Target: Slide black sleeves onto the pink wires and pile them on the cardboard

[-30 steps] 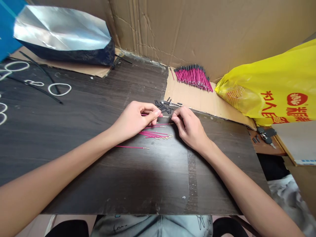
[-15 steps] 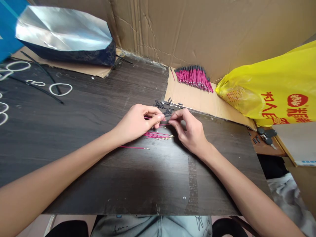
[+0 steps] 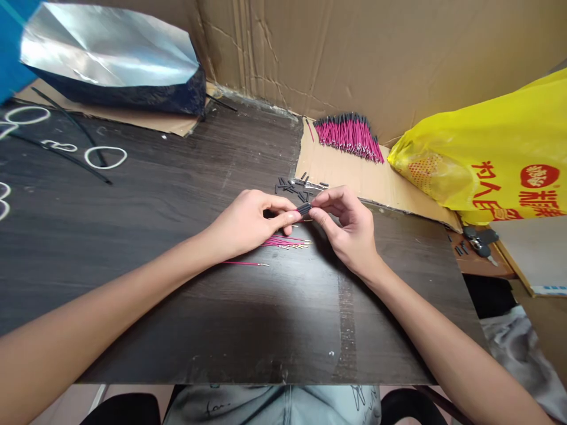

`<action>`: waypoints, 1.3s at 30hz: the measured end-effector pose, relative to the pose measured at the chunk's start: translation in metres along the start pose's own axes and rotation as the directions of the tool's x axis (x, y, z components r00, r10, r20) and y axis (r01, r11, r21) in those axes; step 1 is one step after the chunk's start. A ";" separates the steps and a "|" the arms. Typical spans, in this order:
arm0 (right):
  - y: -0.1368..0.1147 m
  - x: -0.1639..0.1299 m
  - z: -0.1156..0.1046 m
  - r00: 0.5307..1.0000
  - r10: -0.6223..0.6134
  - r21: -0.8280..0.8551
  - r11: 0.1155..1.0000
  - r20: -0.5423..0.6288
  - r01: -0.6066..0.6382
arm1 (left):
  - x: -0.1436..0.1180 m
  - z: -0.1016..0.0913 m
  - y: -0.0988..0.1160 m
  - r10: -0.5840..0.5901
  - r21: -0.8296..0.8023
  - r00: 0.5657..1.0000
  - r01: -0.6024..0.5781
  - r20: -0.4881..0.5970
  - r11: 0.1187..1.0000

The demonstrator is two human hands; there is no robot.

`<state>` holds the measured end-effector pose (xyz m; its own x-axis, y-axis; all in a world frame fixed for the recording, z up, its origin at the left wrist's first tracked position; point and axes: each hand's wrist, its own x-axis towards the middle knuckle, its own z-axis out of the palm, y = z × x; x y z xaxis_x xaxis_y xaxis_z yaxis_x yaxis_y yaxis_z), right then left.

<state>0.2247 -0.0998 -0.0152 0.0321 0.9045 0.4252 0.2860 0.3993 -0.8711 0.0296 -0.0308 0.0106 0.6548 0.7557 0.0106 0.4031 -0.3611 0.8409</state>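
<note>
silvery glare on foil bag [image 3: 108,44]; soft sheen, dark shadow across desk [image 3: 283,319]; edges stretched.

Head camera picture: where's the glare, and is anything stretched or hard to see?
In the head view: the silver-topped bag glares brightest; the wood-grain table has a sheen; the yellow plastic bag seems stretched toward the edge; the black tubes between left hand and right hand are too small to count.

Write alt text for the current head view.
Left hand and right hand hold short black tubing between their fingers above a dark table. Pink wires with metal tips lie nearer the person; a heap of pink-and-black wires rests on cardboard beyond.
</note>
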 end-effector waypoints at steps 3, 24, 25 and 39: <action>-0.001 0.001 0.001 0.994 0.105 0.179 0.978 0.007 -0.105 | -0.001 0.001 -0.001 0.021 0.028 1.000 -0.021 -0.004 0.999; -0.005 0.001 0.002 0.882 0.291 0.565 0.682 0.372 -0.464 | -0.008 -0.003 0.011 0.134 -0.224 0.991 -0.129 0.007 0.966; -0.006 0.001 0.005 0.885 0.286 0.557 0.695 0.367 -0.456 | -0.008 -0.003 0.011 0.139 -0.257 0.990 -0.143 -0.034 0.956; -0.028 -0.006 0.032 0.989 0.132 0.012 0.991 0.061 -0.133 | -0.012 0.007 0.010 0.013 -0.591 0.997 -0.054 -0.073 0.805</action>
<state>0.1863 -0.1120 -0.0010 0.0113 0.9567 0.2908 0.2672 0.2774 -0.9229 0.0304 -0.0474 0.0145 0.6111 0.7892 0.0610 -0.0883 -0.0086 0.9961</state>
